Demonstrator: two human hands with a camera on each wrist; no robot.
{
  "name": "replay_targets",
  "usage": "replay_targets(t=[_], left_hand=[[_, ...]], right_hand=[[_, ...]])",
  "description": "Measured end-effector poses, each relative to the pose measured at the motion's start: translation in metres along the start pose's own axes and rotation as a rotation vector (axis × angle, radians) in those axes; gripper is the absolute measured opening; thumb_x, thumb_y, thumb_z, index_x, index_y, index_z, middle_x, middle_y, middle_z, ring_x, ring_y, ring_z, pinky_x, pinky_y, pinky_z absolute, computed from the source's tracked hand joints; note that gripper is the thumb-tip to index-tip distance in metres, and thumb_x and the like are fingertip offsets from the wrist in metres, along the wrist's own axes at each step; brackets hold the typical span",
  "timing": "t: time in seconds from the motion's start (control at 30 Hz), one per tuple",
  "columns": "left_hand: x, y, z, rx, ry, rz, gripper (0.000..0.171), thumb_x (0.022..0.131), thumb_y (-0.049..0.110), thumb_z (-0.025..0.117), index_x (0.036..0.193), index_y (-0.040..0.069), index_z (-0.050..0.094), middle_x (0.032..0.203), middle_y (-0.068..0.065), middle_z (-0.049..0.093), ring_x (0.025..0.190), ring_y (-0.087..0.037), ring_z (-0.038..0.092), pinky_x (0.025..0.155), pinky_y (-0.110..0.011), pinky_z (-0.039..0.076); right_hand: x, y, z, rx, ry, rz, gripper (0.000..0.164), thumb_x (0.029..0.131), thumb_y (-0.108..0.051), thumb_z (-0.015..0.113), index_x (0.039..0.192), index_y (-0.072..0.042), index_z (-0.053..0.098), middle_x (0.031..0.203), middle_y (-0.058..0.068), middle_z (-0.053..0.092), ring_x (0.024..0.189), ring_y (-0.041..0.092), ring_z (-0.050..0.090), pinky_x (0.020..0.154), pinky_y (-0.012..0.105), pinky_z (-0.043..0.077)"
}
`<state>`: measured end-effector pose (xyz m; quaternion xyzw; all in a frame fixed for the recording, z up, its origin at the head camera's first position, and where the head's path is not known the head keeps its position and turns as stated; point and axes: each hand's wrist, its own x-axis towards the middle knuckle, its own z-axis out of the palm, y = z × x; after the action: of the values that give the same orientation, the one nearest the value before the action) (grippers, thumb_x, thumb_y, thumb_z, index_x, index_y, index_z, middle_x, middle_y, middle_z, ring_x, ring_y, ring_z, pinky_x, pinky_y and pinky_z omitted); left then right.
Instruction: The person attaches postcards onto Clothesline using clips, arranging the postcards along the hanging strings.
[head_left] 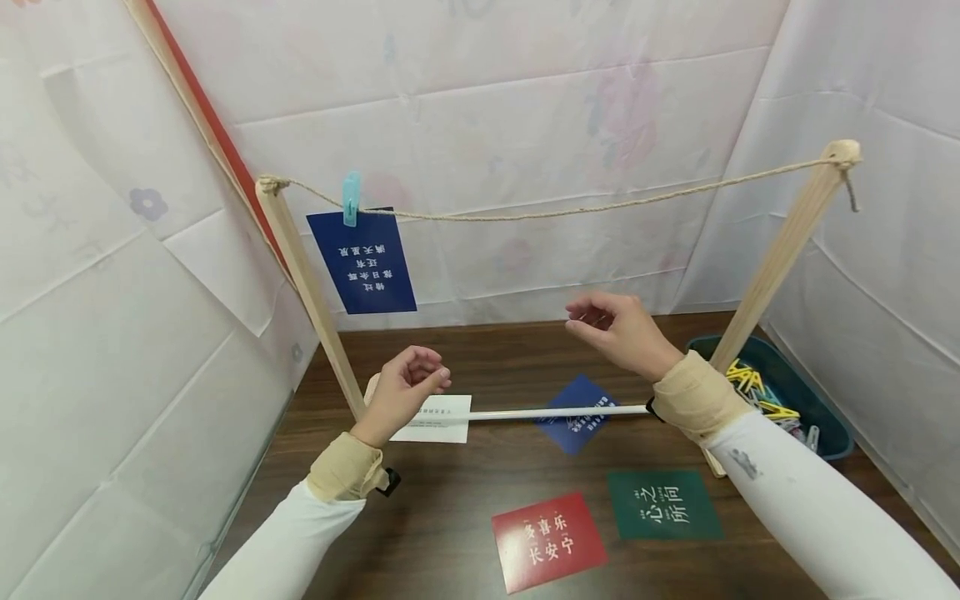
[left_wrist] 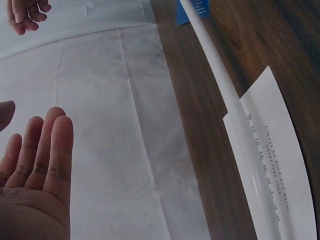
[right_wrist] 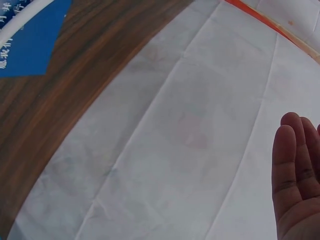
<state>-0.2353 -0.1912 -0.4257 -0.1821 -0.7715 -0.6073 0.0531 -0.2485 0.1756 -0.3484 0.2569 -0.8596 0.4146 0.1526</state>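
Observation:
My left hand (head_left: 405,392) hovers above the white card (head_left: 450,421) near the left post, its fingers loosely bent around nothing. To the right, my right hand (head_left: 618,333) is raised in the air with relaxed fingers, also holding nothing. From the twine (head_left: 525,217) hangs a dark blue card (head_left: 367,262), held at its top by a light blue clothespin (head_left: 351,200). A second blue card (head_left: 576,417) lies on the table beneath the white rod (head_left: 510,414). A red card (head_left: 549,542) and a green card (head_left: 663,506) lie nearer to me.
Two wooden posts, left (head_left: 307,292) and right (head_left: 780,250), carry the twine, and the rod runs low between them. Behind the right post stands a dark bin (head_left: 832,417) with several colored clothespins (head_left: 750,383). White cloth (head_left: 487,108) surrounds the brown table (head_left: 435,533).

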Motion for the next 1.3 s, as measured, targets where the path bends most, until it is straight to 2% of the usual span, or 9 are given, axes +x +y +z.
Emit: replay_targets(t=[0.3,0.5,0.8,1.13,1.3], left_hand=[[-0.008,-0.003,0.014,0.153,-0.021,-0.001,0.022,0.097,0.005,0.080,0.114,0.000,0.067,0.102,-0.019,0.079,0.083,-0.010,0.070,0.073,-0.022,0.056],[-0.013,-0.006,0.025,0.182,-0.068,-0.005,0.021,0.096,0.006,0.082,0.111,0.002,0.068,0.099,-0.015,0.080,0.089,-0.011,0.072,0.075,-0.023,0.057],[-0.023,-0.014,0.040,0.188,-0.176,-0.015,0.021,0.096,0.009,0.083,0.109,0.000,0.069,0.100,-0.011,0.079,0.089,-0.011,0.072,0.075,-0.027,0.061],[-0.029,-0.018,0.052,0.270,-0.328,0.044,0.023,0.097,0.012,0.081,0.114,0.000,0.072,0.106,-0.017,0.077,0.093,-0.011,0.072,0.084,-0.029,0.062],[-0.033,-0.017,0.058,0.297,-0.366,0.049,0.022,0.096,0.013,0.082,0.114,0.004,0.072,0.104,-0.009,0.078,0.093,-0.013,0.073,0.085,-0.040,0.064]], right_hand=[[-0.011,0.012,0.001,-0.012,-0.001,0.051,0.020,0.102,-0.010,0.077,0.119,-0.001,0.078,0.105,0.013,0.082,0.092,0.023,0.074,0.078,0.021,0.056],[-0.018,0.020,0.002,-0.024,0.006,0.065,0.019,0.101,-0.010,0.078,0.118,-0.002,0.079,0.103,0.011,0.082,0.089,0.018,0.073,0.076,0.021,0.056],[-0.030,0.031,0.003,-0.033,0.001,0.109,0.021,0.102,-0.012,0.077,0.120,-0.002,0.078,0.105,0.012,0.081,0.089,0.014,0.071,0.077,0.025,0.057],[-0.040,0.041,0.001,-0.033,-0.005,0.148,0.021,0.101,-0.012,0.078,0.120,-0.003,0.078,0.102,0.010,0.080,0.086,0.013,0.068,0.075,0.023,0.056],[-0.045,0.046,-0.001,-0.041,-0.014,0.163,0.020,0.101,-0.012,0.078,0.119,-0.003,0.078,0.102,0.010,0.079,0.085,0.013,0.067,0.073,0.022,0.055]])
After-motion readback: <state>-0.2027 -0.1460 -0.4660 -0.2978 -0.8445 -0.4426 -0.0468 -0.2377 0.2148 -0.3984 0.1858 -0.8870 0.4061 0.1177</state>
